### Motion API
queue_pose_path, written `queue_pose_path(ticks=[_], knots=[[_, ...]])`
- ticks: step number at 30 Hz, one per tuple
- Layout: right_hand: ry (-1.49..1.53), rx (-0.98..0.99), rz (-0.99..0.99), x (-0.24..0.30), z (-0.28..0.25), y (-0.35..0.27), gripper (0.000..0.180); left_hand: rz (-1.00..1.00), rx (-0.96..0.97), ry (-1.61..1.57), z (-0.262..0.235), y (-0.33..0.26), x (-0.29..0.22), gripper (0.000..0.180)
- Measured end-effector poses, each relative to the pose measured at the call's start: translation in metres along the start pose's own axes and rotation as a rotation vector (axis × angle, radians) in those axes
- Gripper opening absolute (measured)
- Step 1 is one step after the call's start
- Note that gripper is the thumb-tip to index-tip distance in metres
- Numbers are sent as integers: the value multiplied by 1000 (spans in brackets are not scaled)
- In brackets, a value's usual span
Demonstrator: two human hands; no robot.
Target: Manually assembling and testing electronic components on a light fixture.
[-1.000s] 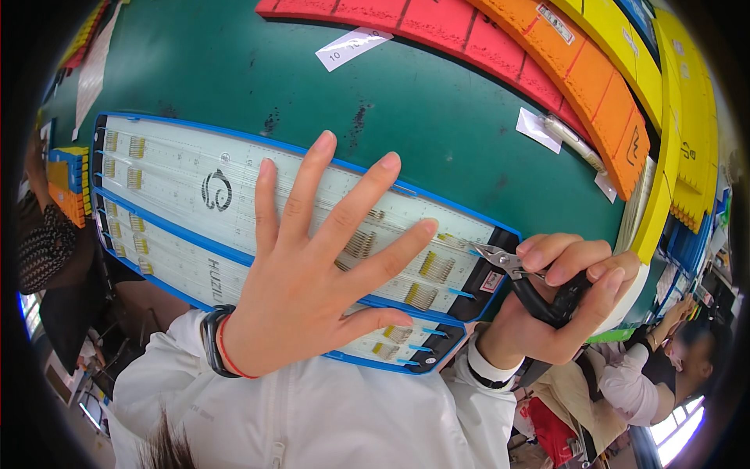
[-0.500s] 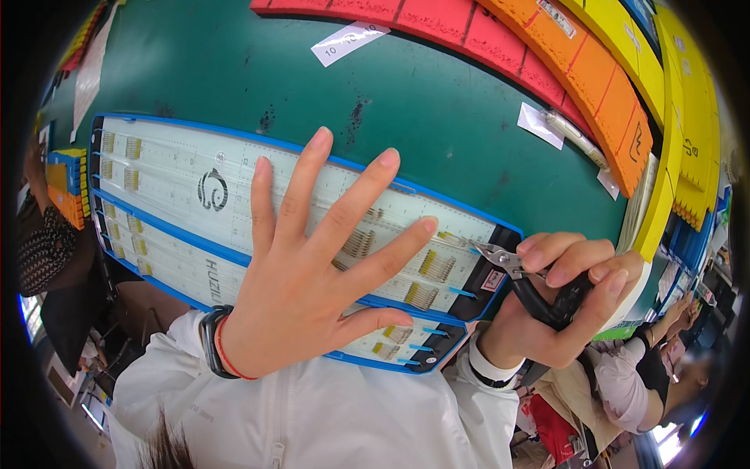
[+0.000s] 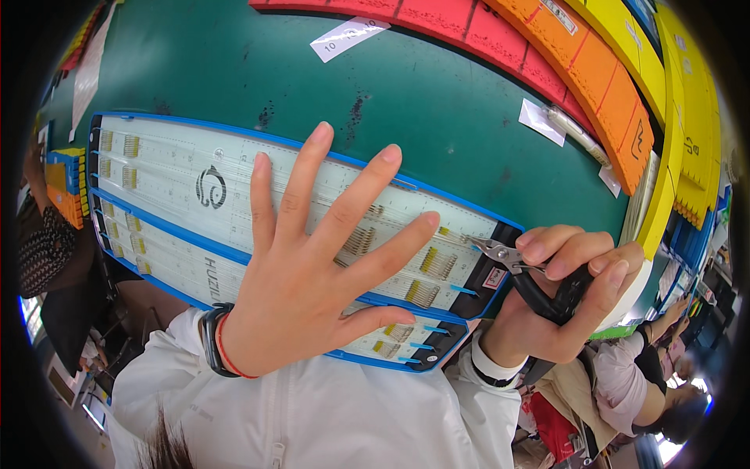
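A long, blue-edged fishing rig case (image 3: 234, 248) lies unfolded across the table, its white panels carrying rows of small hooks (image 3: 438, 263) with yellow tops and thin clear lines. Across its middle, my left hand (image 3: 312, 234) is spread, fingers apart, holding nothing and covering part of both panels. My right hand (image 3: 574, 289) grips black-handled cutting pliers (image 3: 547, 301) at the case's right end. Their metal jaws point left over the upper panel, beside hooks near the black end strip (image 3: 500, 254). Whether the jaws touch a line is too small to tell.
Red (image 3: 437, 19), orange (image 3: 601, 78) and yellow (image 3: 664, 172) foam racks curve along the back and right of the green table (image 3: 211, 62). A clear tube (image 3: 574, 129) and white paper labels (image 3: 349, 39) lie before them. Another person (image 3: 633, 383) sits at the far right.
My hands and the pliers stay nearly in place, with only a tiny shift at the jaws. At the far right, the other person's head and arms have moved lower.
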State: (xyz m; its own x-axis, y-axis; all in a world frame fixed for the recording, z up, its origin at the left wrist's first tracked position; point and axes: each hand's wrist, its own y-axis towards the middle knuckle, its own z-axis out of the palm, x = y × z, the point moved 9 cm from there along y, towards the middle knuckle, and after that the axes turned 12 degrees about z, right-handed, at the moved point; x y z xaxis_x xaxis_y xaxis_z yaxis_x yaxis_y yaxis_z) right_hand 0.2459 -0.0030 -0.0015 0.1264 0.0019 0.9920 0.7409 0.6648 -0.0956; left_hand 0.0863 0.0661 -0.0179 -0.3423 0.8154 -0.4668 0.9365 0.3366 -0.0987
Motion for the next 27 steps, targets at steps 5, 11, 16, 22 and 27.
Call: queue_pose_path(ticks=[5,11,16,22,27], knots=[[64,17,-12,-1,-3,-1,21,7,-1,-2,0,0,0,62],[98,29,-46,0,-5,-1,22,-2,4,-12,0,0,1,61],[109,-2,-55,1,-6,-2,22,3,3,-13,-1,0,0,61],[98,-12,-53,1,-8,-2,22,-2,12,-16,0,1,0,62],[107,6,-43,1,-5,-2,22,-6,17,-18,0,1,0,62]])
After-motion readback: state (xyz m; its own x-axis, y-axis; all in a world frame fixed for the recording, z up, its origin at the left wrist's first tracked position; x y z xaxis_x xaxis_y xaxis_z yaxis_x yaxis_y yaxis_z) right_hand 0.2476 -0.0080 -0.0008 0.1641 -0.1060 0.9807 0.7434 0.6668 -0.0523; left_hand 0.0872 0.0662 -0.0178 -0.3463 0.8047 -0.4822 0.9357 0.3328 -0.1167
